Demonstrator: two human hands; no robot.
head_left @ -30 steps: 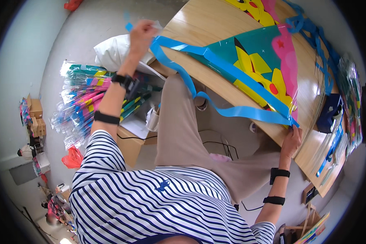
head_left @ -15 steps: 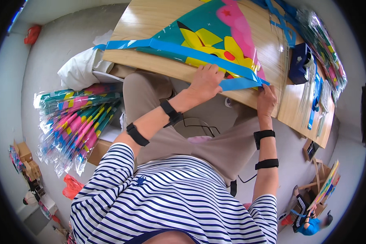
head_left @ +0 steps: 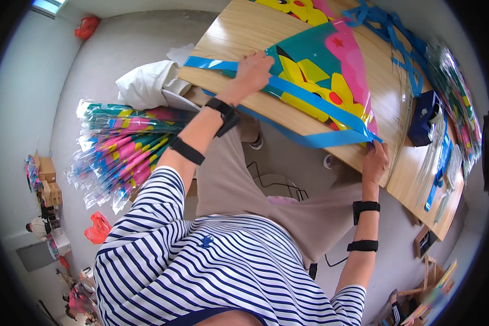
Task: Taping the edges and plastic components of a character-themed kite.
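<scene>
A triangular plastic sheet (head_left: 309, 54), printed green, pink and yellow, lies on the wooden table (head_left: 233, 32). Along its near edge runs a flat blue strip (head_left: 301, 93), which reaches past the sheet to the left. My left hand (head_left: 254, 71) has curled fingers on this strip near the sheet's left end; its fingertips are partly hidden. At the sheet's right corner, my right hand (head_left: 376, 163) pinches the strip's end. From there a second length of blue strip (head_left: 331, 139) loops back left, hanging over the table's front edge and passing behind my left wrist.
Blue strips (head_left: 383, 27) lie tangled at the far right, by wrapped bundles (head_left: 453, 92). A dark blue box (head_left: 426, 118) and thin rods stand on the right side. Another printed sheet (head_left: 293, 10) is at the back. Wrapped packs (head_left: 125, 157) and white cloth (head_left: 146, 84) are left.
My left hand has moved left along the near edge, away from my right hand. The lower length of strip now stretches longer. The right hand keeps its pinch at the corner; the view has shifted.
</scene>
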